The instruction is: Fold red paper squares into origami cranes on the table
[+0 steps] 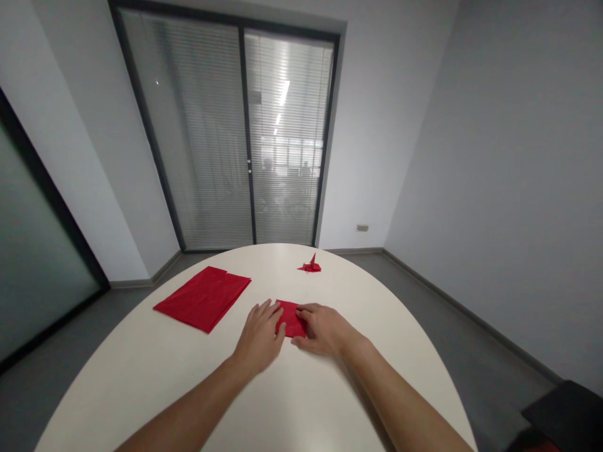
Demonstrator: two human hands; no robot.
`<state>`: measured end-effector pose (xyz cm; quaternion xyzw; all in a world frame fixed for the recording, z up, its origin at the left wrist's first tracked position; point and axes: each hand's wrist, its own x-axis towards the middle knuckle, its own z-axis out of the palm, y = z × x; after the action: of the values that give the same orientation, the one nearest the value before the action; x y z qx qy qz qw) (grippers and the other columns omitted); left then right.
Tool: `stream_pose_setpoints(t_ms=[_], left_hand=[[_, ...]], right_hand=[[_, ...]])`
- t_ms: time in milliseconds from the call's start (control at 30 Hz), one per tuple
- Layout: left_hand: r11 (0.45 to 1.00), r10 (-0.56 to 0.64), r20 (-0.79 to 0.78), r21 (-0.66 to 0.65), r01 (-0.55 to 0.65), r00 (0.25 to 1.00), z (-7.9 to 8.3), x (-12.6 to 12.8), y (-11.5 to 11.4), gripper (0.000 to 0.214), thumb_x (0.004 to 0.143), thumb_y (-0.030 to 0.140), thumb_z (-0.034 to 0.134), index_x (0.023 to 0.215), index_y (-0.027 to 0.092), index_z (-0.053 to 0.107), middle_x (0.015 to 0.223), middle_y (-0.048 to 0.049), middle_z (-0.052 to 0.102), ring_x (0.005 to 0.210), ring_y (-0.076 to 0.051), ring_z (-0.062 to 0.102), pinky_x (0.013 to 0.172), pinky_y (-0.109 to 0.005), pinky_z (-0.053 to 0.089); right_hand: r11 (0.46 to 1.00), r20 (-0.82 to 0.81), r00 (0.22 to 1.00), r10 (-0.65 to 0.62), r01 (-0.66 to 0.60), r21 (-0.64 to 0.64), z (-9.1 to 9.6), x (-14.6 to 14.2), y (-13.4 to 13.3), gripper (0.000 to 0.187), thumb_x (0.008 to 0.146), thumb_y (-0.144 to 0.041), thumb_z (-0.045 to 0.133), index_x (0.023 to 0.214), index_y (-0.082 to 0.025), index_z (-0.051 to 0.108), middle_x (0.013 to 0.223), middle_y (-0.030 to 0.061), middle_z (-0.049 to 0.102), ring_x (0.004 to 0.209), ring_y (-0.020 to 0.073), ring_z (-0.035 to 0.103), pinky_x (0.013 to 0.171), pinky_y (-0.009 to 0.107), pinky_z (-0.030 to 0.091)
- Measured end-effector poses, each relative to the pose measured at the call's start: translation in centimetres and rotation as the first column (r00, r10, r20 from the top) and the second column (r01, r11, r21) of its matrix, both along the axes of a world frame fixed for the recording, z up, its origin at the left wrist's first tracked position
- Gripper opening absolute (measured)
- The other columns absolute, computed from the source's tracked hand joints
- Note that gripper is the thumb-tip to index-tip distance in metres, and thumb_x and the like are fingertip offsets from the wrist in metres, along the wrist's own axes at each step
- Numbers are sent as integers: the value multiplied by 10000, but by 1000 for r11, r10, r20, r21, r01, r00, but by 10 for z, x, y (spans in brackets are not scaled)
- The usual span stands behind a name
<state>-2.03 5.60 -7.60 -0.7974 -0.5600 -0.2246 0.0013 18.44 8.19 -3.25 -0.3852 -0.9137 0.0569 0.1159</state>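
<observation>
A small folded red paper lies on the white round table in front of me. My left hand rests flat on its left edge with the fingers stretched out. My right hand presses on its right side, fingers bent down onto the paper. A stack of red paper sheets lies to the left of my hands. A finished red paper crane stands further back on the table.
The table's curved far edge runs just behind the crane. Beyond it stand glass doors with blinds and grey floor. A dark object sits at the lower right, off the table.
</observation>
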Motion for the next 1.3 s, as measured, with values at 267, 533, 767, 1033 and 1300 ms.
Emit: stream_pose_setpoints(t_ms=[267, 533, 767, 1033, 1300], left_hand=[[989, -131, 61, -61, 135, 990, -1, -2, -3, 462, 937, 250, 490, 1392, 168, 507, 1452, -137, 548, 1391, -273, 455, 1179, -545, 286], [982, -191, 93, 2, 191, 977, -1, -5, -3, 412, 878, 223, 567, 1285, 170, 531, 1339, -142, 618, 1298, -291, 533, 1159, -552, 328], [987, -151, 103, 63, 145, 983, -1, -2, -3, 147, 910, 219, 545, 1037, 190, 613, 1105, -99, 705, 1196, -288, 596, 1092, -532, 403], [999, -30, 111, 38, 25, 993, 8, -2, -4, 164, 939, 184, 496, 907, 194, 656, 1142, -93, 723, 1056, -248, 660, 957, -423, 498], [1000, 15, 82, 27, -17, 997, 14, 1, -5, 195, 933, 162, 490, 926, 188, 683, 1014, -87, 736, 981, -248, 654, 880, -386, 509]], right_hand=[[998, -10, 998, 63, -63, 28, 0, 1, 0, 477, 850, -465, 617, 1195, -141, 675, 1199, 153, 699, 1136, 299, 628, 988, 369, 457], [996, 39, 995, 91, -91, 5, 9, 5, 1, 229, 885, -371, 583, 926, -184, 710, 897, 67, 745, 831, 210, 665, 774, 288, 442], [994, 39, 994, 103, -104, 21, 10, 5, 3, 281, 973, -327, 477, 905, -200, 718, 876, 48, 755, 761, 175, 651, 709, 268, 397], [1000, -14, 1000, 18, -17, 9, 4, 7, 7, 306, 1002, -342, 443, 919, -188, 693, 875, 67, 733, 782, 187, 645, 704, 272, 402], [996, -137, 987, -81, 74, -56, -11, 6, 14, 295, 978, -275, 493, 1245, -234, 612, 1065, 69, 730, 960, 206, 664, 825, 279, 436]])
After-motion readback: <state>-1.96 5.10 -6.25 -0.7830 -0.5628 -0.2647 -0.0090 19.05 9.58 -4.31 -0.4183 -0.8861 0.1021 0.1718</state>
